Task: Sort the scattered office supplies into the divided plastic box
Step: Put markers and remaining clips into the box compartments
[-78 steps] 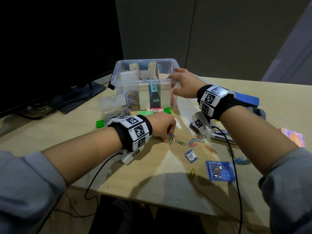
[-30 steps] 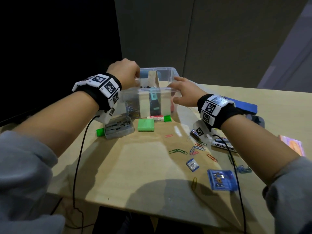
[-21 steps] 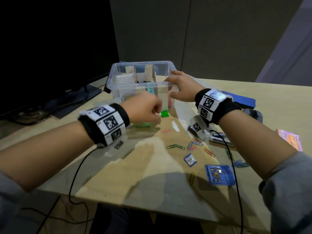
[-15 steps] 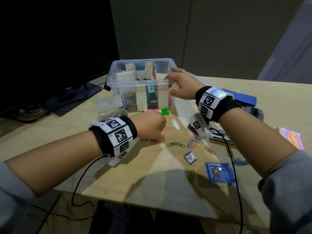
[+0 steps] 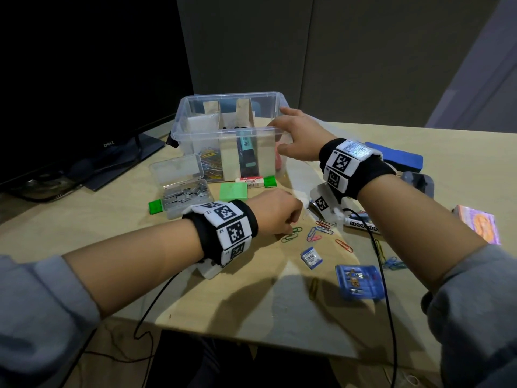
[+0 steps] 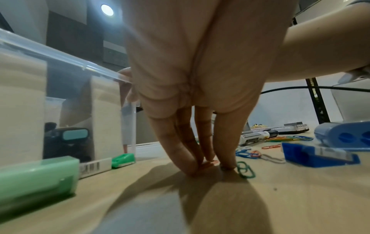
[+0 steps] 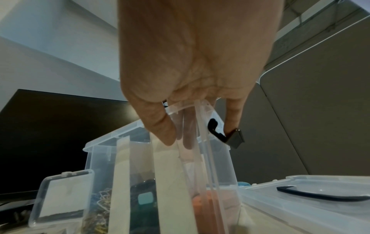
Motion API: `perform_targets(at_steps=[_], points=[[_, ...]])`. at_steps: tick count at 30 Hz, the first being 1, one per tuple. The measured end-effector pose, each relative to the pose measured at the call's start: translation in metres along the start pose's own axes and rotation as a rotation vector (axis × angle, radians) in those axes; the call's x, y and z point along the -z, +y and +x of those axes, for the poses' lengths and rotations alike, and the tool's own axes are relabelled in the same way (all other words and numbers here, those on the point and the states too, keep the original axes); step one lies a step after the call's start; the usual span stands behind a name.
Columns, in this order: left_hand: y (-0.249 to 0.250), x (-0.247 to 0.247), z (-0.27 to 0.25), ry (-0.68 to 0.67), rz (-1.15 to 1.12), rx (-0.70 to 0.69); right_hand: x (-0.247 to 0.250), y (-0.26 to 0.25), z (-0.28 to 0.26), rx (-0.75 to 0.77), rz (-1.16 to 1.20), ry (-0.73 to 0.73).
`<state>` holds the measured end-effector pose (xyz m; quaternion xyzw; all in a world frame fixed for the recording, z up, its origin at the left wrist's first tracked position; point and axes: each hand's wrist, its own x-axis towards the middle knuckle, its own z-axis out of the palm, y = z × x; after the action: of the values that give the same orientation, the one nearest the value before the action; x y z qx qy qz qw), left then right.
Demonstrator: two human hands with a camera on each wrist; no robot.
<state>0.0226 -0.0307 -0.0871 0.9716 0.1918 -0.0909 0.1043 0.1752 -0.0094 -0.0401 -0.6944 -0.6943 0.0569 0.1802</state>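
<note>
Pressing fingertips (image 6: pixel 226 164) down, left hand (image 5: pixel 275 212) perhaps pinches a clip.

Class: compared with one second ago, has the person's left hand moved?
Yes. The left hand has dropped from above the plastic box to the table, beside the green paper clips.

Divided box (image 5: pixel 195 141) behind staple case (image 5: pixel 184 189), paper clips (image 5: pixel 316 233) scattered right of case

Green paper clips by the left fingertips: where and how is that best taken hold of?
Pinch the raised wire loop of the green paper clips from above with the left hand; they lie flat on the table, leaving no side to grasp.
</note>
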Motion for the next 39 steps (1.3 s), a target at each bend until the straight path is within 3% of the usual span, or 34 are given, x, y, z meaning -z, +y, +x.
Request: perform_targets(at_steps=[10,18,23,33,37,39], points=[[0.019,0.006,0.011,0.014,0.039,-0.162,0.002,0.0,-0.002,0.005,0.015,-0.01],[0.016,0.0,0.014,-0.15,0.176,-0.306,0.003,0.001,-0.002,0.014,0.023,-0.034],[0.014,0.0,0.013,-0.082,0.071,-0.352,0.004,0.0,-0.003,0.013,0.022,-0.035],[-0.02,0.001,-0.009,-0.06,-0.084,-0.263,0.002,0.0,-0.002,0.001,0.023,-0.019],[-0.026,0.008,-0.016,-0.026,-0.137,-0.099,0.002,-0.001,-0.002,0.003,0.016,-0.012],[-0.026,0.01,-0.019,-0.079,-0.159,0.025,0.002,-0.001,-0.003,-0.004,0.021,-0.011]])
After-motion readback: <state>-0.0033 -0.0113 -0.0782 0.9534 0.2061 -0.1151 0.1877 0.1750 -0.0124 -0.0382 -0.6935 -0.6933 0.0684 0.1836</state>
